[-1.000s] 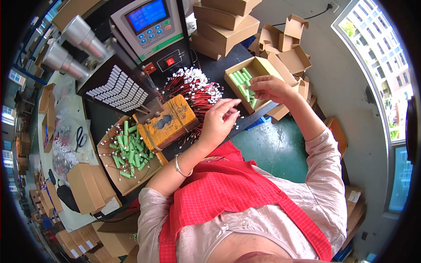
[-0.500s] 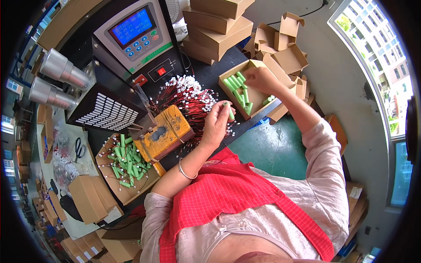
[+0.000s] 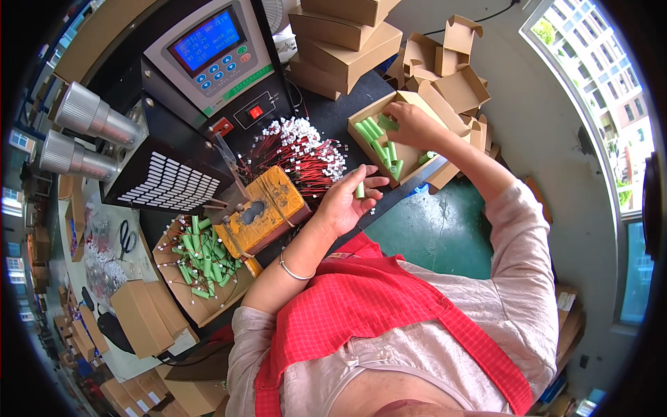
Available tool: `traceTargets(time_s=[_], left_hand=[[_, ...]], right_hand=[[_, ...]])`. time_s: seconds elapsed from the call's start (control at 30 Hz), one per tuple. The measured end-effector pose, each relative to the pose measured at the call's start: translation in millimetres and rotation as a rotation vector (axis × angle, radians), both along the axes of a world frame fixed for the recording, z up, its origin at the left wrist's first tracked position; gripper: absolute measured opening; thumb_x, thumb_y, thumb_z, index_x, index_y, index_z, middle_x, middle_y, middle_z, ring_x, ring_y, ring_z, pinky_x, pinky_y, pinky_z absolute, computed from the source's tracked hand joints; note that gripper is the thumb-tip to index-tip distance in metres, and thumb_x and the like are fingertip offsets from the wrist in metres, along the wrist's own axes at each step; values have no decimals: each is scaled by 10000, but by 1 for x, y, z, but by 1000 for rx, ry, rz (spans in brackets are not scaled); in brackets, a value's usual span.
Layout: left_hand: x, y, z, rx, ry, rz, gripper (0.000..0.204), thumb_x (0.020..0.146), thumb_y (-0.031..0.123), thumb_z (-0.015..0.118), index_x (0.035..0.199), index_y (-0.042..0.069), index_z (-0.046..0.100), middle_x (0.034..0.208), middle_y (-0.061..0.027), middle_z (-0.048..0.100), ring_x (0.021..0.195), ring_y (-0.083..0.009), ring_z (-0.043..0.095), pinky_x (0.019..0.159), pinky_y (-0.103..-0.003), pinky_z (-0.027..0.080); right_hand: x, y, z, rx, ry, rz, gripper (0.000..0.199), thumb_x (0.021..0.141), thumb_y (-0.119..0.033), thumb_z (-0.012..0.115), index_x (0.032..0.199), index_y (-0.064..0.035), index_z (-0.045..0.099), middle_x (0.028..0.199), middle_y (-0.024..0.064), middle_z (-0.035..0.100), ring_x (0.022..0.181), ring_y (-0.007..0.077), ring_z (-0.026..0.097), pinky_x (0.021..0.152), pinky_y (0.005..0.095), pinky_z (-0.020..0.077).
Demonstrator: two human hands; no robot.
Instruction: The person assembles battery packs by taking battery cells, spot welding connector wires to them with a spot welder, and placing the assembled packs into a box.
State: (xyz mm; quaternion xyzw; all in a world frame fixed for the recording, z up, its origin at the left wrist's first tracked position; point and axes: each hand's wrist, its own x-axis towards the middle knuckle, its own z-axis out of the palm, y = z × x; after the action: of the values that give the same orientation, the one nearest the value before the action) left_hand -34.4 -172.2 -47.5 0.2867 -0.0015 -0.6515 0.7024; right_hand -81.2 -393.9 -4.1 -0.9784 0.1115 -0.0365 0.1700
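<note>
While the left hand [image 3: 347, 205] hovers palm-up over the edge of the black bench [image 3: 333, 115], its thumb and fingers are pinched together on a single green cylindrical battery cell [image 3: 360, 189], held roughly upright just in front of the heap of red wire leads with white plugs [image 3: 299, 154]. A thin bracelet [image 3: 295, 267] circles that wrist. Off to the person's right, the right hand [image 3: 411, 124] reaches down into an open cardboard box [image 3: 368, 111] that holds more green cells [image 3: 379, 142]; its fingers curl around one or two cells at the box's far end, though from where I stand I cannot tell whether they are firmly gripped or only touched.

Just left of the left hand sits a worn yellow welding fixture [image 3: 267, 208], with thin metal arms reaching over it from the dark machine behind. That machine carries a grey control panel with a blue screen [image 3: 208, 48] and a red switch [image 3: 256, 111]. Below the fixture, a flat cardboard tray [image 3: 201, 309] holds a loose pile of green cells with wires attached [image 3: 198, 257]. Stacked brown cartons [image 3: 344, 38] stand at the far edge of the bench, and open empty little boxes [image 3: 451, 76] are heaped beyond the cell box. Two ribbed metal cylinders [image 3: 83, 132] stick out at the far left.
</note>
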Motion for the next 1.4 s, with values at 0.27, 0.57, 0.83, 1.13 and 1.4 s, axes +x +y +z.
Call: traceTargets(time_s=[0.27,0.57,0.83,1.13,1.4], left_hand=[[-5,4,-1,-43,105,-122,259,887,221,542,1124,129,497,992,-78,603,762,-154,622,556,-238,543],[-12,8,9,41,-85,43,268,777,47,668,1002,105,534,774,10,530,641,-69,502,502,-190,385],[-13,7,8,-49,-69,242,286,813,125,644,1073,79,534,1106,-76,567,1008,-176,560,825,-279,485],[-20,13,11,-152,-35,208,352,853,220,602,1161,103,480,1089,-26,537,996,-124,534,877,-312,466],[-31,28,11,-85,-191,305,248,848,127,599,1085,94,532,1026,-15,568,979,-130,551,885,-310,463]], right_hand=[[-11,20,20,260,-22,175,273,741,-138,665,986,-22,632,796,126,635,690,194,619,627,294,491],[53,-12,-28,43,491,-161,387,703,-346,618,852,9,661,778,147,655,684,224,636,645,289,503],[9,15,26,571,269,-152,309,742,-335,645,802,-32,662,601,-1,528,537,78,470,494,246,384],[-37,75,44,637,365,43,359,688,-339,677,800,1,649,608,75,582,556,164,555,534,296,431],[-54,101,37,399,-83,237,229,727,-219,662,749,-1,595,625,131,579,580,277,593,559,368,466]])
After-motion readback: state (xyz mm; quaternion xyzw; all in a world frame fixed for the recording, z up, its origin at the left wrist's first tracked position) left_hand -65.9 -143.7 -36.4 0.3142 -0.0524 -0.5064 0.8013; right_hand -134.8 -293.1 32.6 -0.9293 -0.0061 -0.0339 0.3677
